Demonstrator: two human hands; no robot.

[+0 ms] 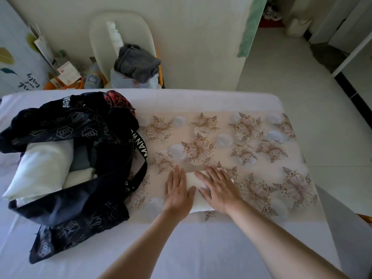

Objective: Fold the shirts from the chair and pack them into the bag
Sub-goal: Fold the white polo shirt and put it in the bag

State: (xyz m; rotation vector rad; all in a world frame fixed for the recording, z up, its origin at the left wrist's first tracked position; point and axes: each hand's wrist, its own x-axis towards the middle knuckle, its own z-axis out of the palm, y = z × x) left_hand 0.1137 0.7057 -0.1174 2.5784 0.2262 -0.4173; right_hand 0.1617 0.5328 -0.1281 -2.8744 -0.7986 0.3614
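A small folded white shirt (198, 195) lies on the flowered cloth (251, 141) on the bed. My left hand (178, 190) lies flat on its left side, fingers straight. My right hand (218, 188) presses flat on its right side, fingers spread. To the left sits the open dark patterned bag (66, 206), with folded white garments (38, 174) and a grey-blue one inside. Behind the bed, the white chair (120, 27) holds a crumpled grey shirt (136, 62) on top of a pale blue one (122, 80).
The bed is covered by a white sheet (181, 248). Boxes, papers and bottles (68, 74) crowd the floor left of the chair. A white tiled floor (291, 81) and a doorway lie to the right. A black strap (141, 156) trails from the bag.
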